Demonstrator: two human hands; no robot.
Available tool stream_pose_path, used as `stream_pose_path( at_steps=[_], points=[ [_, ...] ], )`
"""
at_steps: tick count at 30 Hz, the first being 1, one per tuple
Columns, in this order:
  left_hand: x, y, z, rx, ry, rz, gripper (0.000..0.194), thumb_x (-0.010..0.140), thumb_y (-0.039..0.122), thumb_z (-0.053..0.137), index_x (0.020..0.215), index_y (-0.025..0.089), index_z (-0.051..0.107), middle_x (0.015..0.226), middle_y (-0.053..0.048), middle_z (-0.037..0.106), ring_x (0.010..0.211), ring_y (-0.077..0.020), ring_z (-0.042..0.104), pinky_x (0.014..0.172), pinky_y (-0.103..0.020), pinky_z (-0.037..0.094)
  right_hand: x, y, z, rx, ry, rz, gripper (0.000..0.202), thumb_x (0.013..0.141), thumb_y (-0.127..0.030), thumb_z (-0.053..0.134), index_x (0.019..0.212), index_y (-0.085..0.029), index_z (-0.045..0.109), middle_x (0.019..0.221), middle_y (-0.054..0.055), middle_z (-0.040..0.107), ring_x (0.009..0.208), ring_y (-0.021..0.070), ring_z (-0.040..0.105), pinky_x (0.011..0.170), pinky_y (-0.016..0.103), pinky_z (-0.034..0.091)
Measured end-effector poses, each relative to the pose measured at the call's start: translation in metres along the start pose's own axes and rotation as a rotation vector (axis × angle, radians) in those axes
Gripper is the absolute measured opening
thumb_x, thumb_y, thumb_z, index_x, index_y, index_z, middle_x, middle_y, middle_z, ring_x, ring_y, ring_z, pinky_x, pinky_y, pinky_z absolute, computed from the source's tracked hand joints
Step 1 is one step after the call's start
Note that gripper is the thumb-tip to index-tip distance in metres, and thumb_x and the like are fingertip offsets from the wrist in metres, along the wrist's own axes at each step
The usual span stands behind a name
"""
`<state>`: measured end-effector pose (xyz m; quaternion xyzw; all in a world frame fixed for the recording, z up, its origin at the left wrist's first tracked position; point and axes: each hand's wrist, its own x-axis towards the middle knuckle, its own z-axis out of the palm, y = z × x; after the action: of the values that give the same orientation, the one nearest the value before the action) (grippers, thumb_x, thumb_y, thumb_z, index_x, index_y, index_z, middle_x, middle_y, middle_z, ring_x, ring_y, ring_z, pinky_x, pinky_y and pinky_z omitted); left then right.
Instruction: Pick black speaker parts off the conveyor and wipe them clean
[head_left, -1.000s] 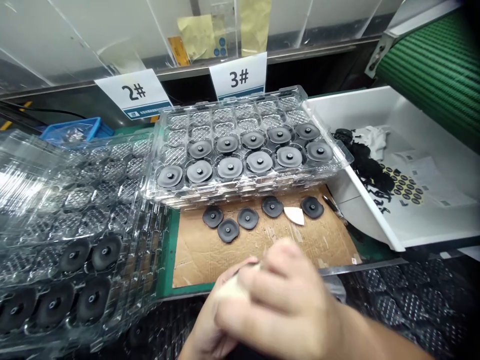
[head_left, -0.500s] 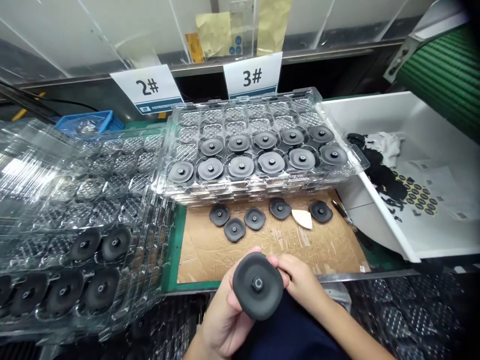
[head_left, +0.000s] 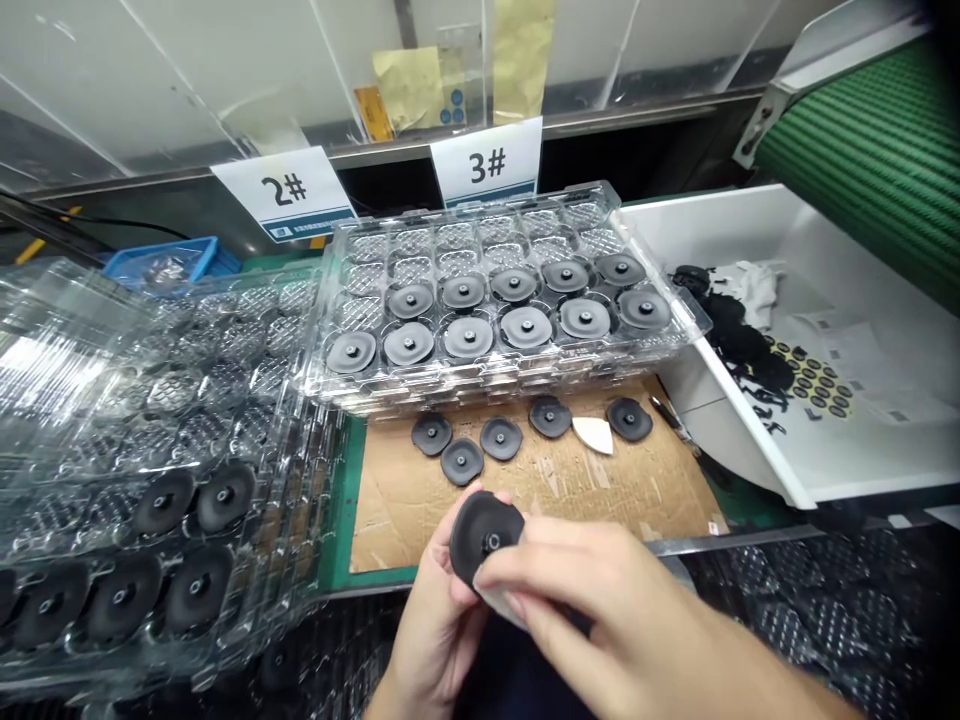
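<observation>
A black rounded disc (head_left: 471, 530) with a small central hub is held up above the front edge of the cardboard (head_left: 397, 500). My left hand (head_left: 435, 610) grips the disc from its left side and underneath. Over the disc's lower right face, my right hand (head_left: 592, 600) has its fingers pressed together, with a pale edge of something thin under the fingertips, too hidden to name. Several similar black discs (head_left: 501, 438) lie on the cardboard, beside a white wedge-shaped piece (head_left: 594, 435).
Stacked clear trays (head_left: 360, 388) with black discs stand behind the cardboard. More clear trays (head_left: 247, 430) are at the left, near a blue basket (head_left: 217, 258). At the right are a white bin (head_left: 862, 470) with black parts, a pen-like tool (head_left: 675, 425) and a green roll (head_left: 885, 150).
My right hand has moved from behind the disc's right edge to the front of it, covering its lower right part. The disc has tilted, and the whole view has shifted slightly.
</observation>
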<state>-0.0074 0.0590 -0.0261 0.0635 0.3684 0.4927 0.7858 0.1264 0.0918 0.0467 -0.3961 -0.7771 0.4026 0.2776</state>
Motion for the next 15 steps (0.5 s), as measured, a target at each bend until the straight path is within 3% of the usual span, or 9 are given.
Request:
stream_pose_path(
  at_steps=[1,5,7,10,13,15],
  points=[
    [0.0,0.0,0.001,0.01,0.005,0.008,0.061,0.056,0.028,0.078,0.114,0.026,0.058,0.115,-0.005,0.064,0.105,-0.0224,0.057,0.093,-0.031,0.042,0.002,0.002,0.002,-0.001,-0.023,0.026,0.024,0.083,-0.008,0.048,0.097,-0.02,0.062,0.082,0.002,0.062,0.073,0.0122,0.058,0.066,0.021,0.048],
    [-0.001,0.003,0.008,0.044,0.058,-0.034,0.055,0.06,0.032,0.075,0.112,0.023,0.06,0.106,-0.006,0.067,0.101,-0.023,0.059,0.094,-0.033,0.042,0.007,0.006,0.003,0.002,0.139,-0.063,0.026,0.085,-0.01,0.044,0.106,-0.011,0.059,0.084,0.007,0.061,0.075,0.0152,0.056,0.072,0.027,0.047],
    [-0.003,0.007,0.012,0.038,0.046,-0.023,0.053,0.053,0.033,0.079,0.104,0.024,0.064,0.103,-0.004,0.069,0.1,-0.0211,0.06,0.093,-0.03,0.042,0.003,0.005,-0.003,0.069,0.047,-0.096,0.025,0.084,-0.006,0.045,0.103,-0.012,0.06,0.086,0.005,0.063,0.078,0.0125,0.057,0.074,0.022,0.046],
    [-0.006,0.012,0.016,0.04,-0.016,-0.015,0.057,0.045,0.034,0.081,0.1,0.027,0.066,0.105,-0.001,0.069,0.096,-0.0178,0.061,0.088,-0.024,0.044,-0.011,0.005,-0.017,0.061,-0.073,0.01,0.024,0.082,-0.004,0.049,0.097,-0.017,0.063,0.082,0.001,0.063,0.073,0.0081,0.057,0.068,0.016,0.045],
    [-0.006,0.01,0.018,0.047,-0.04,-0.025,0.065,0.041,0.038,0.081,0.103,0.028,0.064,0.108,-0.002,0.068,0.1,-0.0196,0.059,0.088,-0.024,0.043,-0.02,0.01,-0.023,-0.128,0.042,0.105,0.023,0.083,-0.007,0.047,0.099,-0.016,0.062,0.074,0.001,0.06,0.065,0.0108,0.055,0.061,0.021,0.044],
    [-0.004,0.008,0.017,0.052,-0.037,-0.04,0.059,0.049,0.037,0.079,0.105,0.027,0.064,0.105,-0.003,0.068,0.103,-0.0212,0.058,0.094,-0.028,0.039,-0.019,0.013,-0.022,-0.26,0.151,0.031,0.026,0.084,-0.008,0.045,0.105,-0.013,0.06,0.076,0.004,0.061,0.066,0.0138,0.052,0.061,0.026,0.042]
  ],
)
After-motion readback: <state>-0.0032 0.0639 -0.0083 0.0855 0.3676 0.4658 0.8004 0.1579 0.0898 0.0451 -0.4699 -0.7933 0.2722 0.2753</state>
